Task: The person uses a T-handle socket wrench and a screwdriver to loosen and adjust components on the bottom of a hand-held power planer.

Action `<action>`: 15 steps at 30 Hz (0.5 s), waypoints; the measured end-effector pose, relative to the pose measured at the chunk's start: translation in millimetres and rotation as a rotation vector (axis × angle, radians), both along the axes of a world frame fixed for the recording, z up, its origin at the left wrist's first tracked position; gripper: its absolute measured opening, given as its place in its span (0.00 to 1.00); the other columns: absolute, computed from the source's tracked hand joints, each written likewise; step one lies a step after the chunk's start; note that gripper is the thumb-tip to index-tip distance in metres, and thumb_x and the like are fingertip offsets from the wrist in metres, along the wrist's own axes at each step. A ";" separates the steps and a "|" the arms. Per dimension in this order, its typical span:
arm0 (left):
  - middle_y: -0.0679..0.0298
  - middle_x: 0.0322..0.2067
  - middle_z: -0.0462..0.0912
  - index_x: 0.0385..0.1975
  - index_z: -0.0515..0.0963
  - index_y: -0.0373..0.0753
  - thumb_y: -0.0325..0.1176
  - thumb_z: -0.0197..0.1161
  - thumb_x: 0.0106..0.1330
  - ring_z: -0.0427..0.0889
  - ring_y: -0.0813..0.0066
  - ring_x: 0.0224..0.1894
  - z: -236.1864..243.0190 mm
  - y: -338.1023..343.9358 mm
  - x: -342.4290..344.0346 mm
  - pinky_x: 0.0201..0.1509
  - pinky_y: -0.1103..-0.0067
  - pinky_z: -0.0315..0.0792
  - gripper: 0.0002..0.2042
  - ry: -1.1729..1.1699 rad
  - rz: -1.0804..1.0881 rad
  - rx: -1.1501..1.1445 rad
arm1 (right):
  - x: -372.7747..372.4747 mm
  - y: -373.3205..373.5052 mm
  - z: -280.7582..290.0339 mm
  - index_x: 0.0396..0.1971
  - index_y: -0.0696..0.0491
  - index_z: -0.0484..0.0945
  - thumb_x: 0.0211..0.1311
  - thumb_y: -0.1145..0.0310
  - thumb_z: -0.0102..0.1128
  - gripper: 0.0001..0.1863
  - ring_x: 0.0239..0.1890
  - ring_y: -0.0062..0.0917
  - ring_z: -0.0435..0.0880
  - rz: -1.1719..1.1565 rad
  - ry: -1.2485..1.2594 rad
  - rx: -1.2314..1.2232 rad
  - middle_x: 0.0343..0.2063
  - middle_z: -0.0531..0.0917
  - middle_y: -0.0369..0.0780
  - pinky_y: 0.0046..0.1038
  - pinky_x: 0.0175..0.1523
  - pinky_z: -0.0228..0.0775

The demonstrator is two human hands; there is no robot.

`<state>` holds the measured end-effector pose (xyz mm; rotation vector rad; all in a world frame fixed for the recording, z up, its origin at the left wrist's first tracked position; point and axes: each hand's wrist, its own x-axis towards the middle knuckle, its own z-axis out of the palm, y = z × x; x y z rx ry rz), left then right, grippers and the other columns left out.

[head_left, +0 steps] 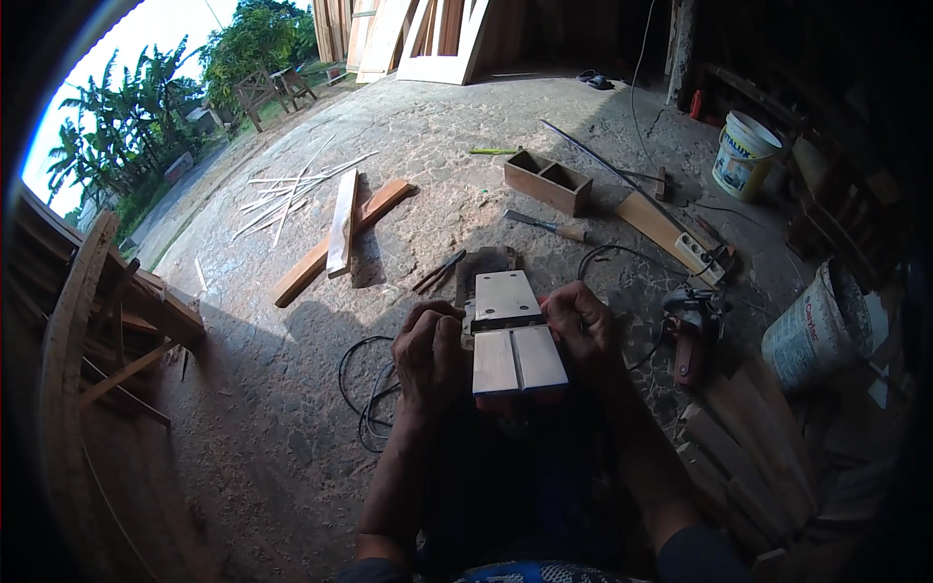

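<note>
In front of me an upturned electric planer [520, 361] shows its two pale, flat sole plates, with a dark gap across the middle. Its near plate has a lengthwise groove, and screws dot the far one. Curled fingers of my left hand [429, 350] close at the planer's left side, level with the gap. On the opposite side my right hand [584, 326] is also closed, its fingers bent against the planer's edge. Whether a small part is pinched in either hand cannot be made out. Just beyond lie pliers [439, 272] and a chisel [546, 226] with a wooden handle.
A two-compartment wooden box [548, 185] stands farther off. Boards [342, 223] and thin strips [292, 189] lie ahead left. At right are a dark power tool [692, 328], a power strip [700, 255], two buckets [746, 155] and stacked planks [748, 437]. Cables [374, 389] loop on the floor.
</note>
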<state>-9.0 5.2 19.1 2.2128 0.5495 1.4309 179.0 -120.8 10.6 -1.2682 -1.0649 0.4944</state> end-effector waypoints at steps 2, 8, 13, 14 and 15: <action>0.51 0.33 0.84 0.26 0.79 0.31 0.30 0.52 0.71 0.84 0.55 0.36 1.5 1.7 0.8 0.42 0.66 0.76 0.13 -0.002 -0.013 -0.017 | -3.2 2.5 -5.7 0.35 0.56 0.76 0.75 0.71 0.55 0.06 0.34 0.13 0.76 -0.032 0.056 0.029 0.30 0.78 0.33 0.22 0.42 0.70; 0.52 0.32 0.83 0.28 0.78 0.31 0.30 0.51 0.72 0.84 0.55 0.36 2.1 -6.6 5.0 0.42 0.67 0.75 0.13 -0.109 -0.017 -0.218 | -1.9 3.4 -12.5 0.34 0.56 0.76 0.75 0.71 0.52 0.08 0.35 0.15 0.76 -0.060 0.028 0.073 0.33 0.78 0.35 0.23 0.43 0.71; 0.53 0.32 0.83 0.28 0.78 0.31 0.29 0.52 0.71 0.83 0.56 0.36 -2.2 -1.4 0.6 0.42 0.67 0.75 0.11 -0.014 -0.017 -0.082 | 2.0 3.4 15.0 0.46 0.59 0.82 0.81 0.55 0.41 0.24 0.49 0.33 0.84 0.058 -0.124 0.105 0.44 0.84 0.47 0.32 0.58 0.72; 0.53 0.32 0.83 0.28 0.78 0.31 0.29 0.52 0.71 0.84 0.56 0.36 -1.4 -1.7 0.8 0.42 0.67 0.75 0.11 -0.014 -0.018 -0.094 | 6.2 3.8 20.0 0.49 0.59 0.81 0.81 0.50 0.37 0.29 0.53 0.37 0.82 0.127 -0.234 0.060 0.48 0.84 0.49 0.35 0.62 0.69; 0.52 0.33 0.83 0.29 0.78 0.31 0.29 0.52 0.71 0.84 0.56 0.36 -0.4 -2.0 1.1 0.42 0.67 0.75 0.11 -0.014 -0.019 -0.105 | 11.6 3.9 24.4 0.51 0.59 0.81 0.81 0.46 0.32 0.33 0.57 0.41 0.80 0.195 -0.345 0.014 0.51 0.83 0.50 0.38 0.66 0.66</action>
